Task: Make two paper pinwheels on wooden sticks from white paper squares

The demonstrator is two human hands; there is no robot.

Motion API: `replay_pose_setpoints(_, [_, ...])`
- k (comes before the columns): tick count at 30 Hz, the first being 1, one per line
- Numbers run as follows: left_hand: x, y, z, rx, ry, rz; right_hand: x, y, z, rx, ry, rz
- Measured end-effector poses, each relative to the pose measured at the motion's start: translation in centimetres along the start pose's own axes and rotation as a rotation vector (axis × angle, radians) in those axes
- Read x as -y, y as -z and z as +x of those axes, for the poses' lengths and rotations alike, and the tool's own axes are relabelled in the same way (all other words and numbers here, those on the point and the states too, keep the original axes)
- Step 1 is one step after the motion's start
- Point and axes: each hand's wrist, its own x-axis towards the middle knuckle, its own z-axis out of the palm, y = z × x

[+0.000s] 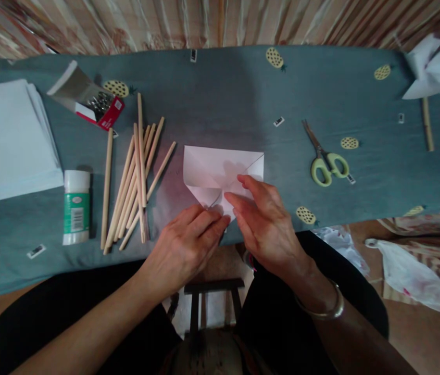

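A square of white paper lies near the front edge of the table, with slits cut in from its corners. Its lower left flap bends up and curls toward the middle. My left hand has its fingers closed at the paper's lower edge, pinching it; the fingertips partly hide that edge. Over the right side of the sheet, my right hand has its fingers stretched and apart, their tips touching the paper around its centre. My hands cover the lower right part of the sheet.
Several wooden sticks lie left, beside an upright-looking glue stick, an open box of metal pins and a paper stack. Green-handled scissors lie right. A finished paper pinwheel is at far right.
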Motion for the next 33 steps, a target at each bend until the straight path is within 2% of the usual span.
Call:
replay_pose_setpoints(12, [0.0, 0.0, 0.2, 0.011, -0.002, 0.009, 0.1, -0.3, 0.1, -0.02, 0.08, -0.15])
replay_pose_setpoints(23, [-0.1, 0.5, 0.3, -0.03, -0.022, -0.018, 0.4, -1.0, -0.1, -0.015, 0.085, -0.256])
replay_pose_setpoints(28, [0.5, 1.6, 0.7, -0.087, 0.008, 0.137, 0.6, -0.9, 0.0, -0.009, 0.088, -0.26])
replay_pose_setpoints(33, [1.3, 0.9, 0.9, -0.045, 0.066, 0.172, 0.6, -0.9, 0.0, -0.008, 0.08, -0.265])
